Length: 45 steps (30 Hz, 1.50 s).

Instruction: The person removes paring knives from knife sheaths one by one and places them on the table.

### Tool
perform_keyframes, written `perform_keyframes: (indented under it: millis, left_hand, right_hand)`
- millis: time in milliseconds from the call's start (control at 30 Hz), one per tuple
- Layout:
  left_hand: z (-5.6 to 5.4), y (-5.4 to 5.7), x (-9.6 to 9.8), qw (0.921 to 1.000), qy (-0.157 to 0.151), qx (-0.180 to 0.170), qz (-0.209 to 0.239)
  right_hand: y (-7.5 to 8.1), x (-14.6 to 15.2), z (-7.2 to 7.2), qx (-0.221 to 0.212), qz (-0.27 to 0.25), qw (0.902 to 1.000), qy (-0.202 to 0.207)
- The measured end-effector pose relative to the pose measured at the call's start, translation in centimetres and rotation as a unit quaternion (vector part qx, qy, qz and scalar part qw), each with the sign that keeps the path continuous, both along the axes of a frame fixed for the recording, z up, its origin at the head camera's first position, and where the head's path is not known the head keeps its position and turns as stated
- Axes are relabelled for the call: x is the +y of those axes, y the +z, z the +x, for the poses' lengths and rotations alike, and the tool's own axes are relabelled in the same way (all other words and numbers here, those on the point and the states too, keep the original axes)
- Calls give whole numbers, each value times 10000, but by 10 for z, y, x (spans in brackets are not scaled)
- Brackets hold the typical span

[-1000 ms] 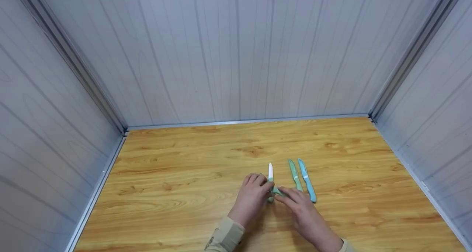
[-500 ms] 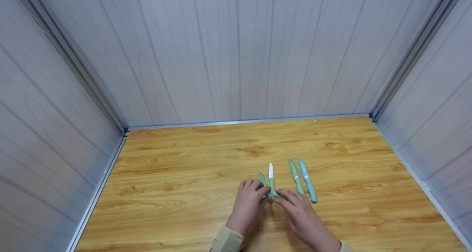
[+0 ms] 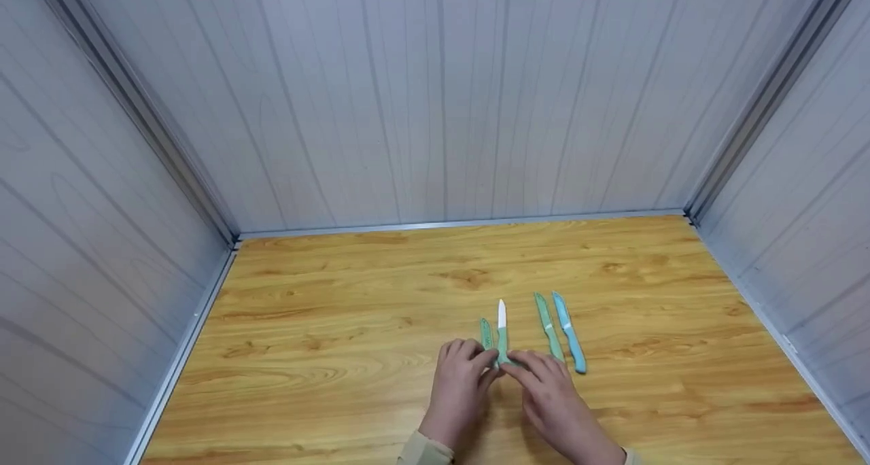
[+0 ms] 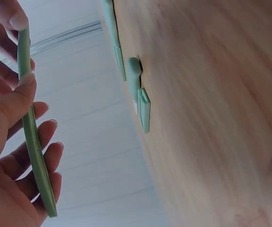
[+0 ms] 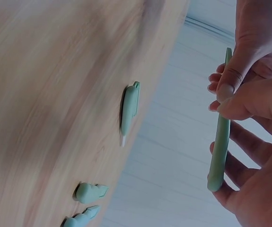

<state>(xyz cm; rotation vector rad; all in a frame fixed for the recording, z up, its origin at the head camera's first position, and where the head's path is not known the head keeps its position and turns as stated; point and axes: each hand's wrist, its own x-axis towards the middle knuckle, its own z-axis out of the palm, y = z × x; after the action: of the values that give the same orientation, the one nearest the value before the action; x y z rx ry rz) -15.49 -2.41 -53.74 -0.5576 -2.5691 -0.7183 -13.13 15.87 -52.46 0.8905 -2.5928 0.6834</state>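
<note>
Fingers (image 4: pixel 46 135) of the left hand (image 3: pixel 459 383) are lying slightly spread along one side of a held green knife (image 4: pixel 33 142), and the thumb is pressing from the other side, so this hand is pinching its slender part. The right hand (image 3: pixel 554 390) is pinching the same knife with thumb and fingers, closer to the rounded handle end. This knife is being held crosswise between both hands, seemingly above the table (image 3: pixel 326 329); probably the two-handed grip is keeping it steady. Whether a blade is hiding inside, one cannot tell.

Just beyond the hands, a white-bladed knife (image 3: pixel 502 339) is lying with its tip pointing away from the person, and a loose green sheath (image 3: pixel 485 332) is resting beside it, perhaps because the two are belonging together. To the right, a sheathed green knife (image 3: pixel 544 308) and a blue knife (image 3: pixel 574 348) are lying side by side, nearly parallel, maybe for keeping them in order.
</note>
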Motion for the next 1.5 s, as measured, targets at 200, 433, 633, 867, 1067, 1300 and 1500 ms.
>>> perform_keyframes:
  millis: [200,433,633,867,1067,1300,1500]
  left_hand:
    - [7,-2,3,9991,230,-84,359]
    - [16,-1,6,9971,431,-91,625]
    - [22,0,8,9958,538,-19,741]
    - [27,0,11,9949,553,393,745]
    - [29,2,13,9954,612,285,685]
    - [30,4,14,9956,652,279,605]
    - [31,4,13,9959,642,228,602]
  right_hand:
    - [0,-3,1,59,-21,10000,-17]
    - [0,-6,0,373,-284,9989,59]
    - [-1,-9,-1,408,-419,9983,-20]
    - [0,-10,-1,415,-478,9975,-327]
    - [2,-11,-2,409,-528,9967,-468]
    - [3,-13,-4,369,-534,9959,-636]
    - [4,-13,-5,163,-486,9960,-729]
